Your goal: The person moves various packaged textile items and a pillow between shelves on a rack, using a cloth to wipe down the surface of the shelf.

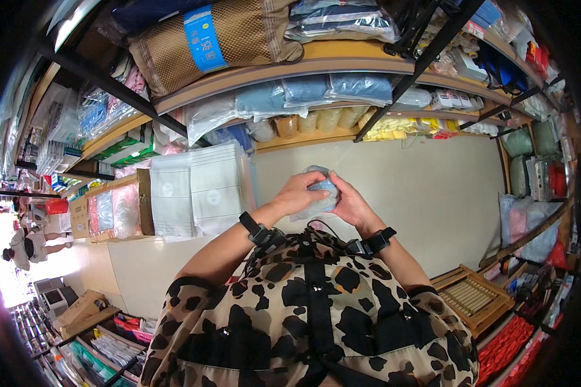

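A small blue, rounded bundle in clear plastic (325, 187) sits between my two hands, in front of my chest. My left hand (297, 195) is closed over its left side, with the thumb lying across the front. My right hand (351, 204) grips it from the right, its fingers meeting the bundle near the top. Loose plastic shows under the left fingers. What the blue material is, I cannot make out. To the left of my left hand lie flat grey-white packets (214, 188) in clear plastic.
Ahead runs a shelf (290, 76) with blue bagged textiles, below a brown mesh-covered pack (239, 39). An open cardboard box (146, 201) of wrapped packets stands left. Wooden slatted frames (474, 298) lie at lower right. Another person (29, 248) is far left.
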Demonstrator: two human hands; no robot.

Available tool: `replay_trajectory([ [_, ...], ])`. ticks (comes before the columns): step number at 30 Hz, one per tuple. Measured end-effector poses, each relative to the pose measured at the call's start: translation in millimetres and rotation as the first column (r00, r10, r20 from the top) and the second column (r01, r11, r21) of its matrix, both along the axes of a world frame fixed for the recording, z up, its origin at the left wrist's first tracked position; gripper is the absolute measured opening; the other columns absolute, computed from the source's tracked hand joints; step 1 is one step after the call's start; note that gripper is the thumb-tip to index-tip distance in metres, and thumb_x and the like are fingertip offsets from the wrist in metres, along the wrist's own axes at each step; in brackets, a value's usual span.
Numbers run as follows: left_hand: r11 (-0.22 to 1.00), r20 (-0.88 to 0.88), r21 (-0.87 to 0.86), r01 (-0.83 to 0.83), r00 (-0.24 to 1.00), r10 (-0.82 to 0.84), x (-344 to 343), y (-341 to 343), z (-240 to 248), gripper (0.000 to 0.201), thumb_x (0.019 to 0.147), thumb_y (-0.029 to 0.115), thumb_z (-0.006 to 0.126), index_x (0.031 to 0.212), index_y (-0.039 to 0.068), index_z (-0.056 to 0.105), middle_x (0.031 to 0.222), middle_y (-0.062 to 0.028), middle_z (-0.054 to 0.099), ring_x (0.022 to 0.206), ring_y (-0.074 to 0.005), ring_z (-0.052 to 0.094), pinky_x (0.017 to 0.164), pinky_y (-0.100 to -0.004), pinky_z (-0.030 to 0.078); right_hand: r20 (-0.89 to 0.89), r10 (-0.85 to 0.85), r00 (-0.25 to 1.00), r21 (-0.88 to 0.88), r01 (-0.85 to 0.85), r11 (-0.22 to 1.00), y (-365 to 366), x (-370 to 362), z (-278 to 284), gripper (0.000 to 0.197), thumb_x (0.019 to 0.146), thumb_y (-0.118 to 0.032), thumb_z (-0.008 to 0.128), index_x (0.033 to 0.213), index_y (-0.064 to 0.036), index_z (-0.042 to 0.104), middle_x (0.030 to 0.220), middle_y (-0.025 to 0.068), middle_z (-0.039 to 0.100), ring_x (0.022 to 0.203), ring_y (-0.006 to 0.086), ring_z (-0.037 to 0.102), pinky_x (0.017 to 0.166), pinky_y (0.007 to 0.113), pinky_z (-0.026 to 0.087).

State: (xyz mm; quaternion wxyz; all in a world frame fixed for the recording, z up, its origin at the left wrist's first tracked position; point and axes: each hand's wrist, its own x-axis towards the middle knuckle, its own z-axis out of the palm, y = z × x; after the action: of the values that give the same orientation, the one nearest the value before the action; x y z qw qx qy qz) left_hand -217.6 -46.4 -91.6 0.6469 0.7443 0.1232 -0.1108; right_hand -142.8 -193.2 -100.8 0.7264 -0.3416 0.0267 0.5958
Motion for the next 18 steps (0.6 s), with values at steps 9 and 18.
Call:
replay_trajectory([
  [9,0.987,0.043,0.153,-0.049,0.998,0.043,11,-11,9,0.032,0.076,0.017,0.066,0.102,0.003,0.054,0.089,-0.0060,0.059,0.080,-0.0138,0.054,0.074,-0.0267,0.043,-0.084,-0.121,0.989,0.029,0.124,0.992,4,17,-19,0.032,0.089,-0.036,0.046,0.102,-0.0084,0.054,0.096,0.0037,0.058,0.088,0.0157,0.055,0.079,0.031,0.045],
  [18,0.983,0.120,-0.181,-0.042,0.991,0.065,16,37,-2,0.033,0.080,0.019,0.062,0.105,0.000,0.051,0.094,-0.0065,0.058,0.086,-0.0123,0.054,0.077,-0.0255,0.043,-0.177,-0.198,0.964,-0.054,0.192,0.980,24,37,-19,0.029,0.082,-0.027,0.054,0.103,-0.0061,0.054,0.096,0.0074,0.059,0.088,0.0212,0.056,0.083,0.034,0.044],
])
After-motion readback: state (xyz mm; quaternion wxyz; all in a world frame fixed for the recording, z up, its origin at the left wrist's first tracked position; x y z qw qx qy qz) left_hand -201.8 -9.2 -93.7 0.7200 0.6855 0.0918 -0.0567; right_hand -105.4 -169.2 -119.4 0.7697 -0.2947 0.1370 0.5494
